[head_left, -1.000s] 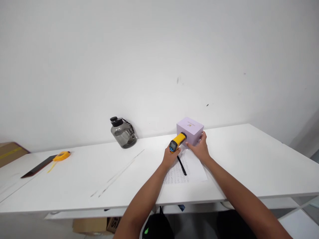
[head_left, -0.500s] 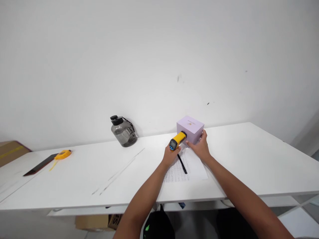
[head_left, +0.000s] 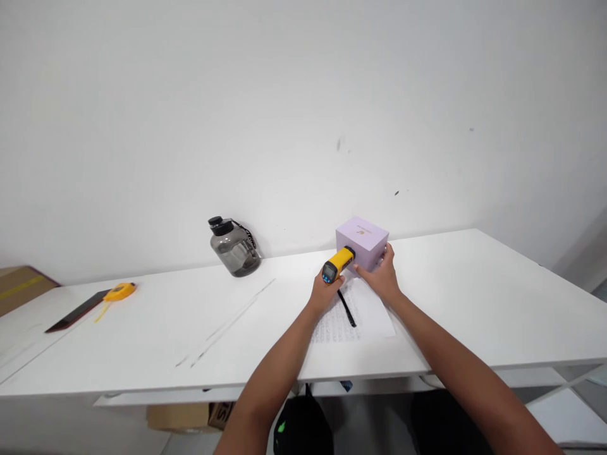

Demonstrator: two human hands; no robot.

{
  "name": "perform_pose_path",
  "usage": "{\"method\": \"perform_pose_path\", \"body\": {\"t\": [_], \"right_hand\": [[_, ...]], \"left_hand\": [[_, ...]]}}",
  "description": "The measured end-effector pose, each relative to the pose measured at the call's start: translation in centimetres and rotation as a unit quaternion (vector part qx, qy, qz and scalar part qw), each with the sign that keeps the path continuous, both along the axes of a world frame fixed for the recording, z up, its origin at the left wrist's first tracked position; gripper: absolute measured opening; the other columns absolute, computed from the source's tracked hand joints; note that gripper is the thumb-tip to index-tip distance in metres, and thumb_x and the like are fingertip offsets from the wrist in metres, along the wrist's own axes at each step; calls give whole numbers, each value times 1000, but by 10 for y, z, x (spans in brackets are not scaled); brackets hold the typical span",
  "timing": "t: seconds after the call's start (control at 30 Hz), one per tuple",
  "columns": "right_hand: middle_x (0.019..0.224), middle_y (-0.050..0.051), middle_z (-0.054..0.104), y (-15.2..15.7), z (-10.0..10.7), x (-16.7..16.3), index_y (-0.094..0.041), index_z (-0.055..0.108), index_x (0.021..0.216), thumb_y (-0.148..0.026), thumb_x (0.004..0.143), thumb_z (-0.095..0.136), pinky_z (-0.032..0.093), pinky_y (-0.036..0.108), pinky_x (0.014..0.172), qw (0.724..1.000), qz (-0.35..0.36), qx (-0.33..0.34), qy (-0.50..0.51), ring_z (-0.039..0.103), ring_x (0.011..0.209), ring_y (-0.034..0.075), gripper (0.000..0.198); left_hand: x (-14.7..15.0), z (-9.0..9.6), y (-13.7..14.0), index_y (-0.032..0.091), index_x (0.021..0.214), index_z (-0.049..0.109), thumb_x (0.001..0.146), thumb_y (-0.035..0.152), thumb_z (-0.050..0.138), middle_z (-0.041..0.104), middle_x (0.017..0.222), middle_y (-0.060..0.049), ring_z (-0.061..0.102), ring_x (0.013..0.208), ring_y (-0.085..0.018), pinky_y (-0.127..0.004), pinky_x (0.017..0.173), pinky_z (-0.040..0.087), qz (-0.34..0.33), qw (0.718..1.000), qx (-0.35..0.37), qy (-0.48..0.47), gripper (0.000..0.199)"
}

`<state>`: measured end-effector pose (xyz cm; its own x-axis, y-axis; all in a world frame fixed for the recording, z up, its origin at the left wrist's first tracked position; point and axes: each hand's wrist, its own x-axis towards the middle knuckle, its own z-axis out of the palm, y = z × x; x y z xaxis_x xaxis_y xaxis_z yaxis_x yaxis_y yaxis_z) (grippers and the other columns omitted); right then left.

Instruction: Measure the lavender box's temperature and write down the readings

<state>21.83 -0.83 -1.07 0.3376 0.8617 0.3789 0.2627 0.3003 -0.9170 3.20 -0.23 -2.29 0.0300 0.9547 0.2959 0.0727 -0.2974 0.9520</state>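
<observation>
A yellow and black infrared thermometer (head_left: pixel 340 261) is gripped in my left hand (head_left: pixel 325 291), its display turned toward me and its front end close against a lilac box (head_left: pixel 363 235). Whether the two touch, I cannot tell. My right hand (head_left: pixel 382 276) is closed on the lower right part of the box, thumb at the front and fingers round the side. Beneath my hands lies a printed sheet of paper (head_left: pixel 372 313), and on it a black pen (head_left: pixel 347 308).
Left of the hands, a grey water jug (head_left: pixel 234 249) with a black lid stands by the wall. Farther left, a yellow tape measure (head_left: pixel 120 291) rests at the end of a dark flat object (head_left: pixel 78 312). A cardboard box (head_left: pixel 23 287) sits at the left edge.
The whole view has shifted slightly, with the scene a little higher now. Both hands keep their hold, and the thermometer and box stay in the same places.
</observation>
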Motion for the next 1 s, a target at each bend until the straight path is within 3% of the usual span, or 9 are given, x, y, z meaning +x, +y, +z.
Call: {"method": "perform_pose_path", "body": {"t": [0.73, 1.0], "right_hand": [[154, 25, 38, 0, -3, 2, -20, 16, 153, -58, 62, 83, 48, 53, 106, 1000, 7, 18, -14, 49, 136, 37, 119], [156, 24, 34, 0, -4, 4, -20, 18, 153, -52, 66, 80, 43, 57, 110, 996, -46, 0, -80, 40, 142, 39, 112]], "left_hand": [[1, -1, 0, 17, 95, 68, 65, 34, 80, 70, 86, -4, 63, 80, -19, -36, 82, 51, 0, 1000, 6, 1, 37], [3, 4, -3, 17, 103, 69, 66, 35, 81, 72, 91, -6, 66, 88, -22, -39, 88, 52, 4, 1000, 3, 17, 43]]}}
